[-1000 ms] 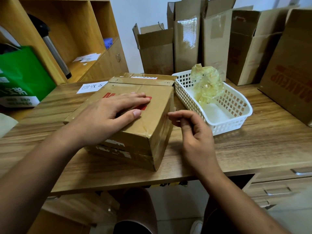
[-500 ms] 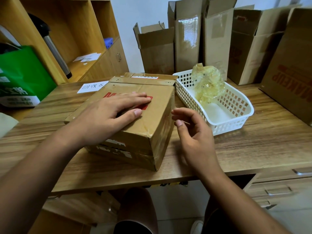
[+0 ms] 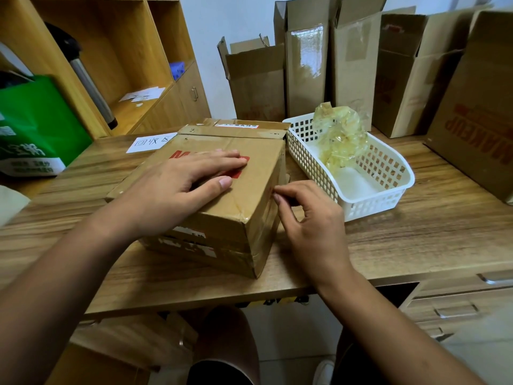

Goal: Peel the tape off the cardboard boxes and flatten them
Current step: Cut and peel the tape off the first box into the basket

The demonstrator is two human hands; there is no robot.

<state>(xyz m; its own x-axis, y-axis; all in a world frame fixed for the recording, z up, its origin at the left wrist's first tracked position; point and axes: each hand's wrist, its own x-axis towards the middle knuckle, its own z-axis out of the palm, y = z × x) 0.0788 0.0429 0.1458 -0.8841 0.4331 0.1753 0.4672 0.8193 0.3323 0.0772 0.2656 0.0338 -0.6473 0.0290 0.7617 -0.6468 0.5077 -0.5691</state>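
A taped cardboard box [image 3: 258, 176] with red print lies on the wooden table [image 3: 416, 240] in front of me. My left hand [image 3: 177, 190] rests flat on its top, fingers straight, pressing it down. My right hand [image 3: 313, 218] is at the box's right side, fingers curled, with the fingertips touching the clear tape [image 3: 268, 215] near the upper edge. No lifted strip of tape shows between the fingers. More clear tape wraps the near corner and the front face.
A white plastic basket [image 3: 402, 187] right of the box holds a wad of peeled tape [image 3: 338, 134]. Several cardboard boxes [image 3: 305, 65] lean on the back wall, one [image 3: 477, 112] at the right. A green bag [image 3: 36, 126] and shelves stand left; a paper label [image 3: 150, 141] lies behind the box.
My right hand moved left from open air beside the box until its fingertips reached the box's right edge. My left hand and the box stayed where they were.
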